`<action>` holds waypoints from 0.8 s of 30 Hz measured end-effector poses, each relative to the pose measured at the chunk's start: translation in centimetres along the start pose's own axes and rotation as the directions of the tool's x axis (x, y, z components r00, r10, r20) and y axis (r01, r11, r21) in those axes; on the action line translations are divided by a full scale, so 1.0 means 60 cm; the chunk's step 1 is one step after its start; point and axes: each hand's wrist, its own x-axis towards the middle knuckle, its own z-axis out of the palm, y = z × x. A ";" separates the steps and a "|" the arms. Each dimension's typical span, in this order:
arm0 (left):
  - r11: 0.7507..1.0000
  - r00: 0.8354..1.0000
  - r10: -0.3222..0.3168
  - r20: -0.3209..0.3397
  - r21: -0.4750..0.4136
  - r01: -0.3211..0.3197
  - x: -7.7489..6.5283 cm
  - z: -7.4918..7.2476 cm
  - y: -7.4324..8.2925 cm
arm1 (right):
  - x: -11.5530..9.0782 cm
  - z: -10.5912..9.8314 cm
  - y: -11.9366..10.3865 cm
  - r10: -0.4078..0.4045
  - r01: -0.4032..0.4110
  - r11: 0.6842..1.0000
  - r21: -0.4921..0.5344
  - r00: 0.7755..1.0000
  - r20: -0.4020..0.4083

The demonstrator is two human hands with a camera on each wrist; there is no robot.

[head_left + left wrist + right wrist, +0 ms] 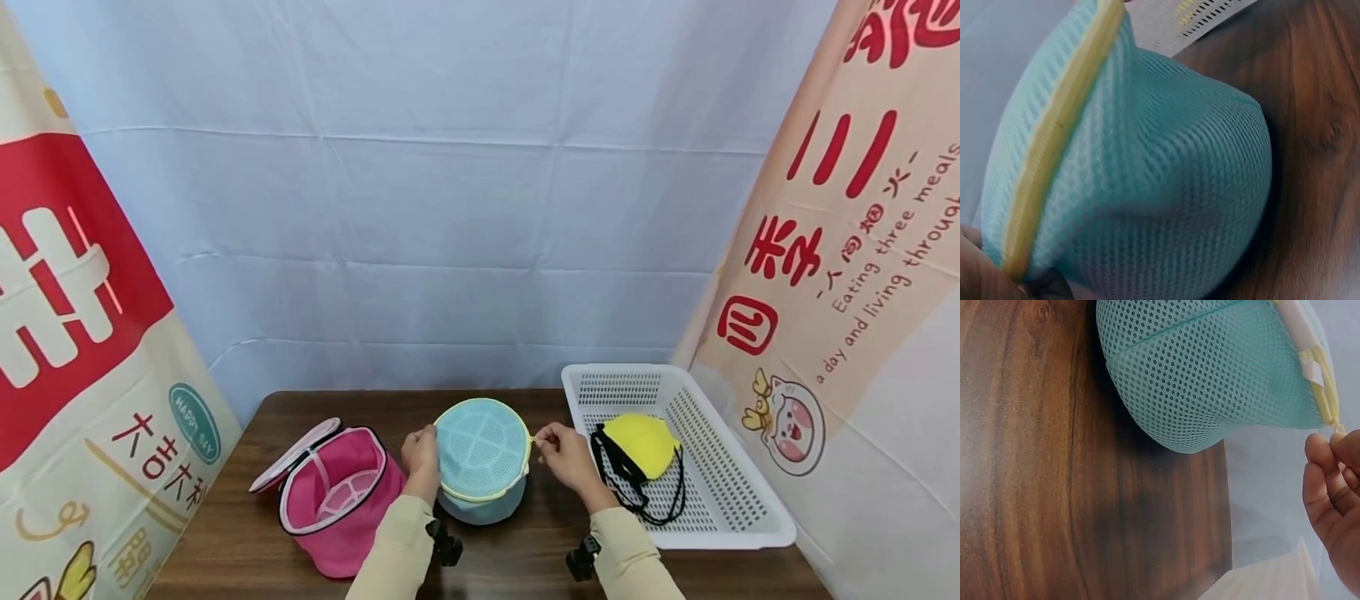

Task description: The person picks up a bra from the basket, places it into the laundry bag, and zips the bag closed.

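Dark wood desk (517, 558) in front of a creased pale blue backdrop, printed banners hanging at both sides. Landmark: teal mesh bag (482, 460), round, yellow zip trim, standing near the middle of the desk, lid tilted toward the camera.

Left hand (421, 457) is on the teal mesh bag's left rim, fingers curled round the edge and gripping it; left wrist view shows only a bit of finger (975, 269) at the yellow trim, mesh filling the frame. Right hand (564, 454) is at the bag's right rim, fingers narrow, thumb and forefinger pinching the small zip pull (535, 440); right wrist view shows the fingertips (1317, 465) closed right at the pull (1338, 429) at the end of the yellow zip. Bag base rests on the desk, upper part tipped.

Left of the teal mesh bag, just beside it: pink mesh bag (337, 496), lid flipped open, white lining visible. Right of the teal mesh bag: white perforated basket (738, 500) near the desk's edge, with a yellow cap-like item (641, 442) with black straps lying inside. Both cream sleeves (393, 554) enter from the bottom.
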 end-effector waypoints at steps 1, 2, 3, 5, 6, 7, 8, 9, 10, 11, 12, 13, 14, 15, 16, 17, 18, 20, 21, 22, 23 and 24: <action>1.000 1.000 0.009 0.012 0.020 -0.009 0.004 -0.001 -0.001 | 0.002 0.001 0.000 -0.005 0.005 1.000 -0.001 1.000 0.003; 0.999 1.000 0.017 0.024 0.037 -0.018 0.008 -0.002 -0.001 | 0.003 0.001 0.001 -0.004 0.004 1.000 -0.003 1.000 0.006; 0.998 0.999 0.026 0.035 0.054 -0.028 0.012 -0.003 -0.001 | 0.005 0.002 0.001 -0.006 0.006 1.000 -0.006 1.000 0.008; 0.996 0.998 0.034 0.057 0.086 -0.039 0.018 -0.004 0.000 | 0.011 0.003 0.001 0.000 0.000 1.000 -0.011 1.000 0.013; 0.994 0.997 0.031 0.067 0.106 -0.038 0.020 -0.004 0.002 | 0.013 0.004 0.002 0.001 -0.001 1.000 -0.016 1.000 0.012; 0.993 0.996 0.027 0.085 0.116 -0.037 0.021 -0.005 0.004 | 0.016 0.004 0.003 -0.002 0.002 1.000 -0.021 1.000 0.010; 0.991 0.995 0.020 0.100 0.128 -0.033 0.021 -0.005 0.007 | 0.020 0.005 0.003 0.002 -0.002 1.000 -0.023 1.000 0.007; 0.990 0.994 0.015 0.113 0.136 -0.031 0.021 -0.004 0.009 | 0.023 0.005 0.003 0.003 -0.003 1.000 -0.026 1.000 0.005; 0.989 0.992 0.004 0.124 0.145 -0.022 0.022 -0.004 0.012 | 0.026 0.006 0.003 0.007 -0.007 1.000 -0.026 1.000 0.003; 0.989 0.991 -0.008 0.136 0.149 -0.013 0.023 -0.004 0.014 | 0.029 0.006 0.003 0.008 -0.008 1.000 -0.025 1.000 0.003; 0.989 0.990 -0.016 0.143 0.151 -0.005 0.024 -0.004 0.015 | 0.031 0.007 0.003 0.008 -0.008 1.000 -0.026 1.000 0.002; 0.989 0.988 -0.019 0.153 0.146 -0.003 0.025 -0.004 0.017 | 0.034 0.008 0.003 0.011 -0.011 1.000 -0.024 1.000 0.004; 0.988 0.987 -0.023 0.159 0.152 -0.002 0.026 -0.004 0.018 | 0.036 0.008 0.003 0.019 -0.018 1.000 -0.024 1.000 0.006; 0.987 0.987 -0.026 0.161 0.162 0.000 0.026 -0.004 0.019 | 0.038 0.009 0.003 0.024 -0.023 0.999 -0.025 1.000 0.009; 0.984 0.987 -0.029 0.160 0.176 0.001 0.027 -0.004 0.019 | 0.039 0.010 0.003 0.027 -0.027 0.999 -0.026 1.000 0.011; 0.982 0.987 -0.026 0.161 0.187 -0.004 0.028 -0.004 0.019 | 0.041 0.010 0.004 0.031 -0.031 0.999 -0.028 0.999 0.013; 0.979 0.986 -0.019 0.163 0.201 -0.014 0.029 -0.004 0.018 | 0.041 0.010 0.004 0.034 -0.034 0.999 -0.030 0.999 0.014; 0.974 0.985 -0.003 0.170 0.223 -0.035 0.030 -0.004 0.016 | 0.043 0.010 0.006 0.038 -0.038 0.999 -0.033 0.999 0.015; 0.972 0.985 0.006 0.171 0.230 -0.046 0.031 -0.004 0.015 | 0.044 0.010 0.006 0.040 -0.039 0.999 -0.034 0.999 0.015; 0.971 0.984 0.021 0.175 0.232 -0.062 0.033 -0.003 0.013 | 0.044 0.010 0.007 0.041 -0.041 0.999 -0.035 0.999 0.014; 0.970 0.983 0.039 0.181 0.228 -0.080 0.034 -0.003 0.010 | 0.045 0.010 0.007 0.041 -0.041 0.999 -0.036 0.999 0.011; 0.971 0.981 0.053 0.186 0.221 -0.095 0.036 -0.002 0.008 | 0.046 0.009 0.007 0.042 -0.042 0.998 -0.037 0.999 0.009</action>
